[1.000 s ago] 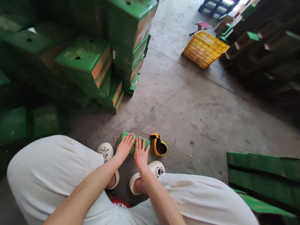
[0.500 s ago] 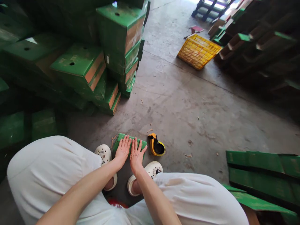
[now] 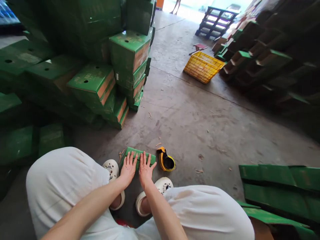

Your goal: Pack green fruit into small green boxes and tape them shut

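A small green cardboard box (image 3: 133,151) sits on the floor between my shoes, with pale printing showing on its far part. My left hand (image 3: 128,170) lies flat on its left half, fingers stretched out and pointing away from me. Beside it, my right hand (image 3: 146,169) rests on the right half with its fingers spread and thumb out to the side. Neither hand grips anything. Just right of the box stands a yellow and black tape dispenser (image 3: 167,161), apart from both hands. The near part of the box is hidden beneath my hands.
Stacks of green cartons (image 3: 92,78) rise at the left, and more cartons (image 3: 272,63) are piled at the right. A yellow plastic crate (image 3: 203,68) stands farther ahead, before a dark pallet (image 3: 216,21). Folded green cardboard (image 3: 280,178) lies near my right knee.
The head view has tilted up, so more of the far floor and a distant person's legs show. Both hands have drawn slightly back toward me on the box, uncovering printing.
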